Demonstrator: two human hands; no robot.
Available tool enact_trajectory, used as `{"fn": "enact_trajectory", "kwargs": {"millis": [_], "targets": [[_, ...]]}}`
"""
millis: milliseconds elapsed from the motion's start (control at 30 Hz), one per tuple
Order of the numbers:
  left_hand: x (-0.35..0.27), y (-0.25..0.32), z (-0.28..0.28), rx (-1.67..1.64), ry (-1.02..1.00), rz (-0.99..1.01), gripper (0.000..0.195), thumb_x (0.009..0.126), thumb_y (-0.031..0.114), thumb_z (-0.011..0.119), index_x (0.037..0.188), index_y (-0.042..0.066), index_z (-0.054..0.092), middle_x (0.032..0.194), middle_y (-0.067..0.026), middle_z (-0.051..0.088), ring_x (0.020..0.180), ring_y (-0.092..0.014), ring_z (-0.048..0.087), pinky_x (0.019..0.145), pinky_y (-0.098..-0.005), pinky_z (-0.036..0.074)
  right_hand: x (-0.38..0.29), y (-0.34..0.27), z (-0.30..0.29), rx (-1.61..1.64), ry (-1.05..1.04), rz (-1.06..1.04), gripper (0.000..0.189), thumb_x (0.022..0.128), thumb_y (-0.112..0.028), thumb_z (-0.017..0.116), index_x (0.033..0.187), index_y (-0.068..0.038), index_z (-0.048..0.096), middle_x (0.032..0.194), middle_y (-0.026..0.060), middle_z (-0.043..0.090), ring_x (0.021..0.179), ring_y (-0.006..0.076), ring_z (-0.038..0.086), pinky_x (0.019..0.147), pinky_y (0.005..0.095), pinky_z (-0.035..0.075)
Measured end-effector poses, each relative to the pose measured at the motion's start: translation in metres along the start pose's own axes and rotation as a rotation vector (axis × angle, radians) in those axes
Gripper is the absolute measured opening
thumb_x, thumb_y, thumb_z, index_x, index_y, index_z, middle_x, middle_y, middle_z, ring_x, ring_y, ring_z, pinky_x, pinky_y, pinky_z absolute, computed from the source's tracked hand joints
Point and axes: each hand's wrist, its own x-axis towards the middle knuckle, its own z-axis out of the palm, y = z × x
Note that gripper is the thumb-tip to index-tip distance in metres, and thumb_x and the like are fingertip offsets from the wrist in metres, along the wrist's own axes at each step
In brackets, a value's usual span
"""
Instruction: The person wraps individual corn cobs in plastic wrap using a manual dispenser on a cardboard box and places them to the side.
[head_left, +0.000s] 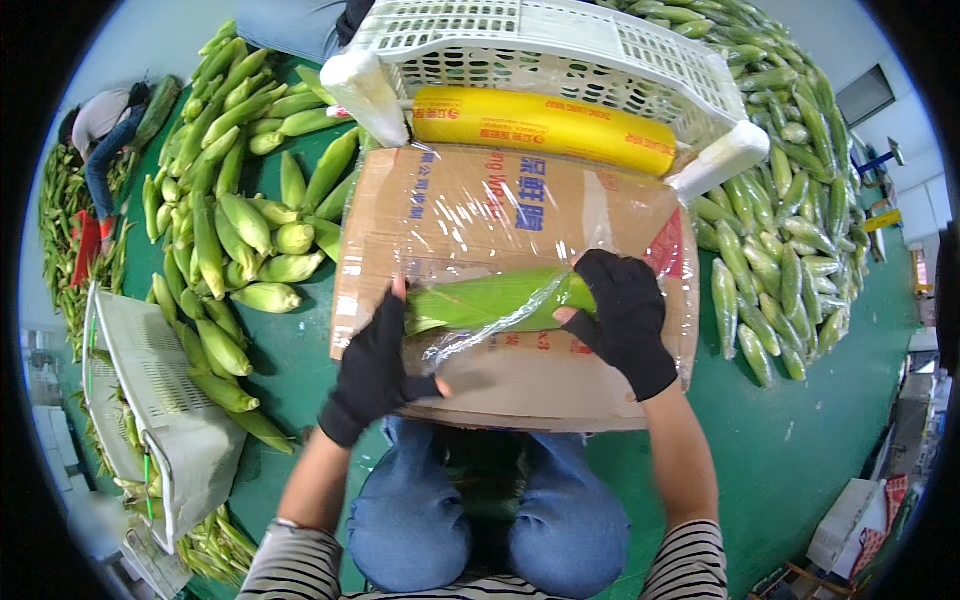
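An ear of corn in its green husk (487, 300) lies crosswise on a flattened cardboard sheet (480, 195) in front of me. Clear plastic film (487, 334) crosses the husk in a twisted fold. My right hand (622, 322), in a black fingerless glove, grips the ear's right end with the thumb below it. My left hand (382, 367), gloved the same way, is at the left end with thumb and fingers spread apart. Beyond the cardboard, a roll of cling film with a yellow printed cover (540, 127) rests against a white plastic crate (570, 37).
Unwrapped corn ears (240, 225) are heaped on the green floor to the left. Film-wrapped ears (787, 225) form a large pile on the right. A white basket (180, 375) stands at lower left. Another person (105, 135) bends over a heap farther back.
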Motion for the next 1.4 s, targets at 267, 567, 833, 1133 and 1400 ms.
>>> {"fn": "enact_trajectory", "kwargs": {"millis": [267, 567, 833, 1133, 1400], "targets": [[0.011, -0.036, -0.058, -0.049, 0.153, -0.156, 0.023, 0.078, 0.012, 0.066, 0.099, 0.005, 0.063, 0.093, -0.0139, 0.063, 0.085, -0.028, 0.060, 0.076, -0.0342, 0.048, 0.011, 0.018, 0.012, -0.021, 0.026, -0.139, 0.044, 0.068, -0.045, 0.067, 0.093, -0.009, 0.059, 0.088, 0.0076, 0.058, 0.080, 0.0265, 0.056, 0.074, 0.0402, 0.041], [0.155, -0.011, 0.013, 0.357, -0.545, 0.288, 0.021, 0.084, 0.024, 0.055, 0.094, 0.008, 0.065, 0.084, -0.0154, 0.065, 0.081, -0.032, 0.062, 0.074, -0.0400, 0.050, 0.018, 0.021, 0.012, -0.027, 0.047, -0.119, 0.039, 0.076, -0.043, 0.061, 0.092, -0.007, 0.061, 0.075, 0.0110, 0.061, 0.065, 0.0278, 0.059, 0.055, 0.0387, 0.045], [0.050, 0.038, 0.025, 0.317, -0.223, 0.261, 0.070, 0.081, 0.041, 0.058, 0.135, 0.001, 0.037, 0.127, -0.0290, 0.043, 0.116, -0.044, 0.044, 0.095, -0.0569, 0.034, -0.002, -0.028, -0.004, 0.121, -0.307, 0.263, 0.045, 0.083, -0.044, 0.056, 0.106, -0.006, 0.060, 0.101, 0.0183, 0.059, 0.076, 0.0306, 0.064, 0.058, 0.0415, 0.050], [0.080, 0.046, 0.029, 0.269, -0.080, 0.143, 0.030, 0.085, 0.024, 0.056, 0.105, 0.002, 0.053, 0.084, -0.0168, 0.058, 0.072, -0.033, 0.060, 0.062, -0.0418, 0.050, 0.043, -0.023, 0.005, -0.167, -0.442, -0.224, 0.062, 0.065, -0.044, 0.071, 0.111, -0.007, 0.051, 0.100, 0.0119, 0.057, 0.093, 0.0275, 0.057, 0.075, 0.0396, 0.048], [0.125, -0.027, 0.028, 0.360, 0.034, 0.377, 0.061, 0.082, 0.023, 0.062, 0.132, -0.004, 0.036, 0.120, -0.0258, 0.050, 0.112, -0.039, 0.050, 0.093, -0.0432, 0.043, 0.053, -0.013, 0.006, -0.057, -0.293, -0.353, 0.081, 0.063, -0.040, 0.073, 0.130, -0.008, 0.042, 0.108, 0.0125, 0.054, 0.101, 0.0278, 0.052, 0.089, 0.0416, 0.042]]}}
